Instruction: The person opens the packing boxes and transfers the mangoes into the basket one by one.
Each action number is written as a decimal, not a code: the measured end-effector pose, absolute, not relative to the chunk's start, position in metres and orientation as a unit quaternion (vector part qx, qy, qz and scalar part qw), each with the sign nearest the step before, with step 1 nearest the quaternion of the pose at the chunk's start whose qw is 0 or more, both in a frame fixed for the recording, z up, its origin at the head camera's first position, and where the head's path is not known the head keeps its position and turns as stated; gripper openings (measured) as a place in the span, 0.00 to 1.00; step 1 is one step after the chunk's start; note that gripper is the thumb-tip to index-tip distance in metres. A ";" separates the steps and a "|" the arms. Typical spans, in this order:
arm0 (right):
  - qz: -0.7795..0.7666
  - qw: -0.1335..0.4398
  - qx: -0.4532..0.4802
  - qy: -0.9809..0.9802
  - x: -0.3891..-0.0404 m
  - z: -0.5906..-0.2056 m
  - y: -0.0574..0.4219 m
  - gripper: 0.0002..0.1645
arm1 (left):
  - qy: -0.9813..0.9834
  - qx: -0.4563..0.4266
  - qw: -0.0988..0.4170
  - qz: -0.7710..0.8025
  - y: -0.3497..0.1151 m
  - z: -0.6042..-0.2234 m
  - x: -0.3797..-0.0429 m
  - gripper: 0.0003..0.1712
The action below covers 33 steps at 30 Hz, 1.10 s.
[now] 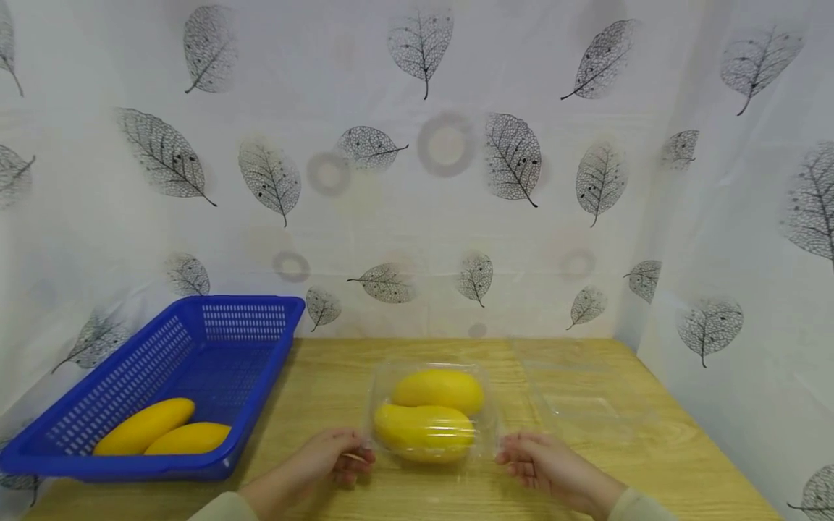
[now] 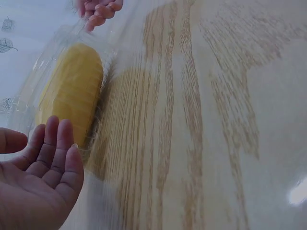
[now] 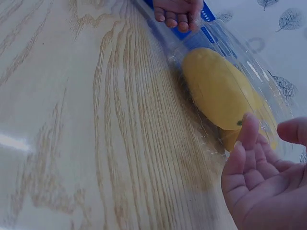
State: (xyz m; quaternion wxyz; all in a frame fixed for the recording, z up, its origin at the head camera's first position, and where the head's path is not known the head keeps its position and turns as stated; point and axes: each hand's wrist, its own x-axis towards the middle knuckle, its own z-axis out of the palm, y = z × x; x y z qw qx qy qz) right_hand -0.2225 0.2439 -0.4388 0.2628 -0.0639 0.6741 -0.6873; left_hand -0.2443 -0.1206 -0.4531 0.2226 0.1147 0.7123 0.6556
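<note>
Two yellow mangoes [image 1: 439,391] lie one behind the other inside a clear plastic box [image 1: 426,369], which is set low over the wooden table in front of me. My left hand [image 1: 335,456] is at the box's near left corner, thumb and forefinger about its edge, the other fingers loosely bent beneath. At the near right corner my right hand [image 1: 547,463] holds the edge the same way. Both wrist views show the palms [image 2: 38,191] turned up and the fingertips [image 3: 248,127] close against the box wall, with a mango [image 3: 216,86] showing through the plastic.
A blue basket [image 1: 260,383] stands at the left, with two more mangoes [image 1: 146,427] at its near end. Another clear plastic container [image 1: 580,405] lies on the right of the wooden table [image 1: 326,376]. A leaf-printed curtain [image 1: 423,217] surrounds the back and sides.
</note>
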 end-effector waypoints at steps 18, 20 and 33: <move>-0.719 0.293 -0.119 0.619 -0.223 -0.451 0.252 0.17 | 0.655 0.135 0.268 0.693 -0.127 -0.457 -0.244 0.12; -0.723 0.295 -0.123 0.613 -0.222 -0.453 0.252 0.17 | 0.653 0.138 0.271 0.694 -0.128 -0.459 -0.243 0.11; -0.730 0.273 -0.079 0.622 -0.217 -0.450 0.246 0.17 | 0.652 0.144 0.266 0.695 -0.125 -0.458 -0.239 0.07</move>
